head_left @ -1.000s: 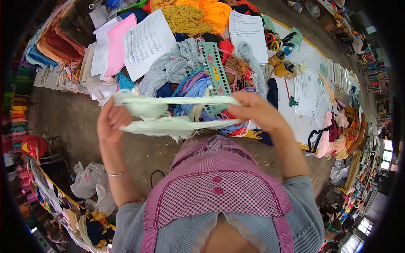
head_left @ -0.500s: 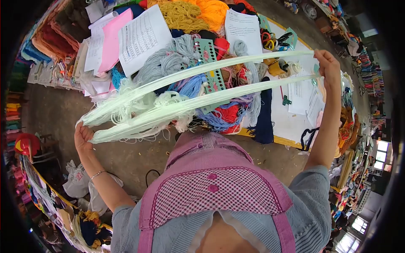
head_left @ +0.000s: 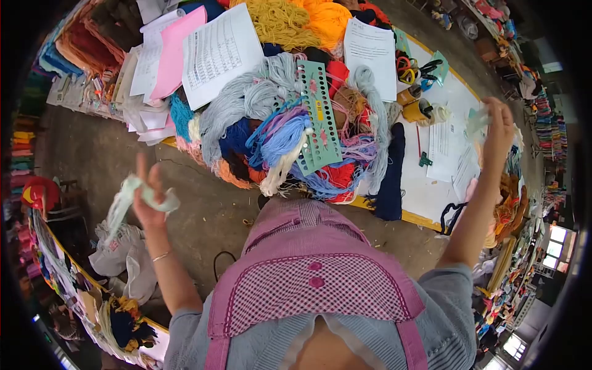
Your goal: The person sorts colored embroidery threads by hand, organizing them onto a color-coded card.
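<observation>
Pale green yarn (head_left: 126, 200) is looped around my left hand (head_left: 151, 200), whose fingers are blurred and partly spread, over the floor at the left. My right hand (head_left: 498, 126) is raised at the right with its fingers bent together. Beside its fingertips is a blurred pale green patch (head_left: 476, 121), too unclear to name. Between the hands lies a heap of yarn, with grey skeins (head_left: 253, 92), a blue bundle (head_left: 287, 139) and a green card with punched holes (head_left: 320, 117).
Printed sheets (head_left: 222, 55) and a pink sheet (head_left: 177, 52) lie at the back left, near mustard yarn (head_left: 274, 23) and orange yarn (head_left: 327, 24). Scissors (head_left: 425, 74) and a dark blue skein (head_left: 390, 176) are at the right. White plastic bags (head_left: 132, 262) sit at the lower left.
The pale green yarn no longer stretches between my hands; it is bunched at my left hand. My left hand has moved a little right, and my right hand slightly right and down.
</observation>
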A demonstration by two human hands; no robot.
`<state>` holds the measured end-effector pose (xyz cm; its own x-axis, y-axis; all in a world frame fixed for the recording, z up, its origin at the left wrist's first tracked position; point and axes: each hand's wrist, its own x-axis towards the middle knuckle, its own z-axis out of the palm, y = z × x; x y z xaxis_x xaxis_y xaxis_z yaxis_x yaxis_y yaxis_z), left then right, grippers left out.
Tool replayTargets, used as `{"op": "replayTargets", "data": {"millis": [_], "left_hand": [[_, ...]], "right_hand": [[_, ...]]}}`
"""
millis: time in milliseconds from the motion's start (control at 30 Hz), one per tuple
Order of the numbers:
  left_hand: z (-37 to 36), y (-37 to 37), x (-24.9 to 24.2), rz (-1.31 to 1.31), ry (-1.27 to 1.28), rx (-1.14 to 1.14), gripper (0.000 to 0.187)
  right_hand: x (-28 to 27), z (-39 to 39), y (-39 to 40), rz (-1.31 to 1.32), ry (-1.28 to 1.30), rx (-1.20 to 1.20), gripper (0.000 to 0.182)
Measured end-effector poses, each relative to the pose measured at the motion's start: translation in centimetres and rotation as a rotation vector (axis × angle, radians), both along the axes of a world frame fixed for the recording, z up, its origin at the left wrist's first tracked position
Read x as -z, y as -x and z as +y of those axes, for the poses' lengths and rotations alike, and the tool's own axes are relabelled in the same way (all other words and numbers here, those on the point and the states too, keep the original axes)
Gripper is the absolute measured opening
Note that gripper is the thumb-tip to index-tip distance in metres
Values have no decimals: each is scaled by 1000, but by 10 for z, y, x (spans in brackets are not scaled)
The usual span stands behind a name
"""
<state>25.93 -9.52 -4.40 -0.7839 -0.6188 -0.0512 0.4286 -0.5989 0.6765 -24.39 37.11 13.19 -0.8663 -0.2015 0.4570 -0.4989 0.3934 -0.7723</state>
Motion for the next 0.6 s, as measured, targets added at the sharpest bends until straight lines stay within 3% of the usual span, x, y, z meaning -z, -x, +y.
{"op": "replayTargets", "data": {"millis": [33,67,133,200,233,300,400,467,533,600], "left_hand": [[24,33,-9,-21,-19,15,77],[36,52,-5,-144,-92,2,66],[50,104,1,-550,83,61,45],[89,167,-50,-575,421,158,36],[97,189,-38,-558,567,89,33],[108,221,-27,-733,545,42,28],[126,243,-21,-834,492,-42,26],[133,247,-20,-1049,563,-70,25],[136,249,-18,-939,499,-114,22],[137,253,-20,-823,250,-54,20]], "right_hand": [[18,-10,2,-108,118,-144,19],[27,-33,-17,-209,74,-33,20],[47,-82,-54,-190,-161,-13,21],[83,-117,-79,-61,-265,-167,18],[86,-136,-97,-76,-278,-277,17],[101,-168,-118,-242,-303,-444,16],[131,-204,-127,-427,-129,-638,18],[142,-220,-128,-513,-2,-746,15],[155,-231,-126,-633,31,-773,14],[161,-237,-122,-737,37,-745,13]]}}
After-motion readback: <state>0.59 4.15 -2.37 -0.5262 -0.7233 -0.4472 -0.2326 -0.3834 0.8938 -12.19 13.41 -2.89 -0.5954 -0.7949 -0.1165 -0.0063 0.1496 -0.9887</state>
